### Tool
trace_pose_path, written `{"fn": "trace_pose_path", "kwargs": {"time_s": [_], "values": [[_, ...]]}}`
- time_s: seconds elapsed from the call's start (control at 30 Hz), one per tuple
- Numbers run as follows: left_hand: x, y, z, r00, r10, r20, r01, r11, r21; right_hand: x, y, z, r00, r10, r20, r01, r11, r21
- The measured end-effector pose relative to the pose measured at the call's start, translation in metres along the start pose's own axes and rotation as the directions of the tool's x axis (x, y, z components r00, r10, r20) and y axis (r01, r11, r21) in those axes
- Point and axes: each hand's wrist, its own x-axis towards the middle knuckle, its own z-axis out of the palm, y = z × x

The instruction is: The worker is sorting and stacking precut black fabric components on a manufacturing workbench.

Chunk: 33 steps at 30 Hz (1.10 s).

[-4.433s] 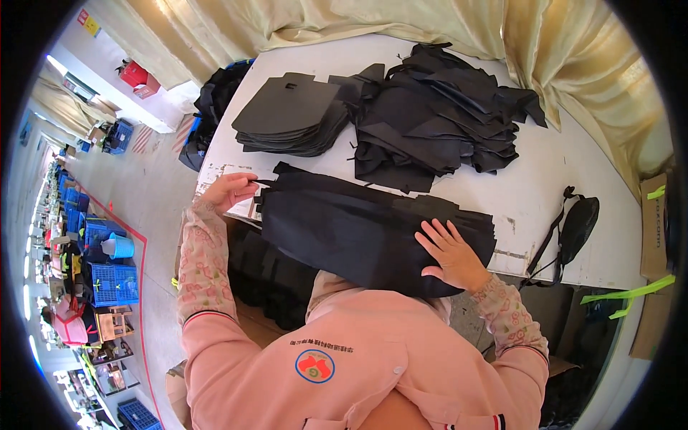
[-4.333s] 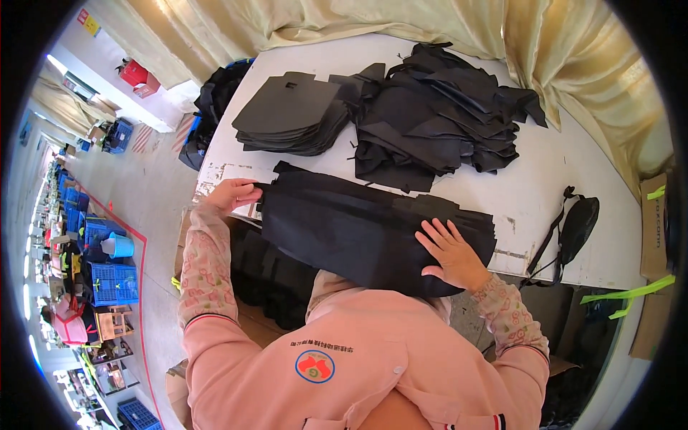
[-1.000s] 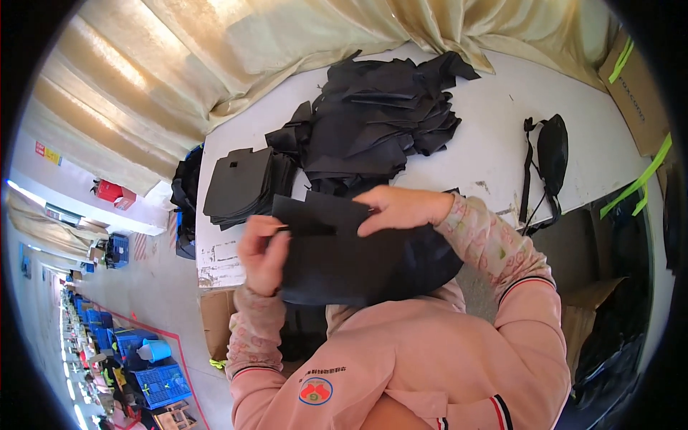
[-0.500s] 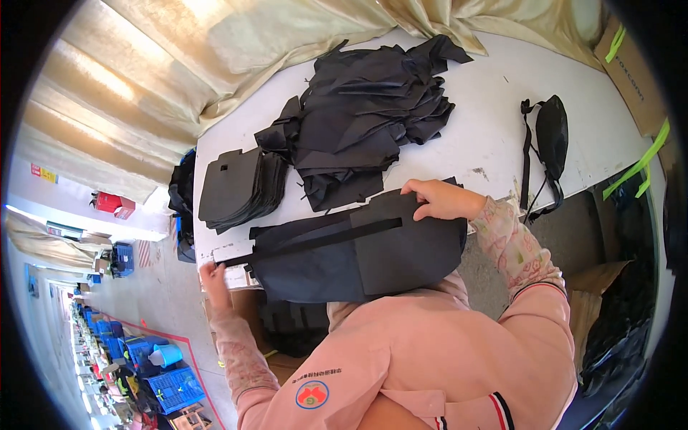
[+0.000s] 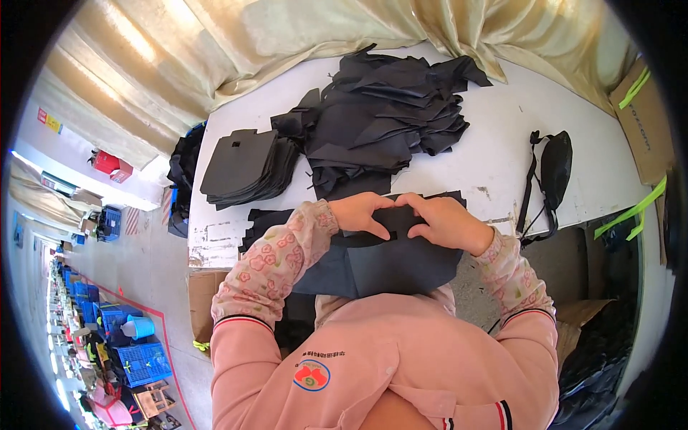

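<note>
A black fabric piece point(image 5: 322, 276) lies across my lap and the table's front edge. On its right half is a stiff black panel point(image 5: 419, 269) with a small slot. My left hand point(image 5: 360, 215) and my right hand point(image 5: 450, 223) meet at the panel's upper edge, index fingertips nearly touching. Both are closed on it, thumbs on the near side by the slot; the other fingers are partly hidden. A black strap point(image 5: 364, 240) runs beneath my left hand toward the slot. Whether the left fingers also pinch the strap is unclear.
On the white table point(image 5: 494, 136) lie a stack of slotted black panels point(image 5: 240, 168), a heap of black fabric point(image 5: 387, 107) and a black waist bag point(image 5: 555, 172) with straps. Curtains point(image 5: 287, 36) hang behind. A cardboard box point(image 5: 645, 122) stands at the right; blue crates point(image 5: 143, 364) are on the floor leftward.
My left hand has come from the strap's far left end to the panel's slot, beside my right hand. The right hand has stayed near the panel's upper edge. The view has shifted slightly.
</note>
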Motion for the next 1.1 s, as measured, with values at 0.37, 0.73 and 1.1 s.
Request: {"fn": "trace_pose_path", "kwargs": {"time_s": [0.37, 0.73, 1.1], "values": [[0.003, -0.002, 0.009, 0.995, -0.075, 0.063, 0.090, 0.953, -0.290, -0.011, -0.013, 0.017, 0.989, -0.014, -0.144, -0.016, 0.980, -0.200], [0.005, -0.010, 0.006, 0.956, 0.073, -0.285, -0.100, 0.991, -0.083, -0.004, 0.006, 0.031, 0.971, 0.057, -0.233, -0.108, 0.971, -0.211], [-0.028, -0.044, 0.024, 0.666, 0.153, -0.730, 0.053, 0.967, 0.251, 0.078, 0.135, 0.023, 0.974, -0.129, -0.187, 0.013, 0.855, -0.518]]}}
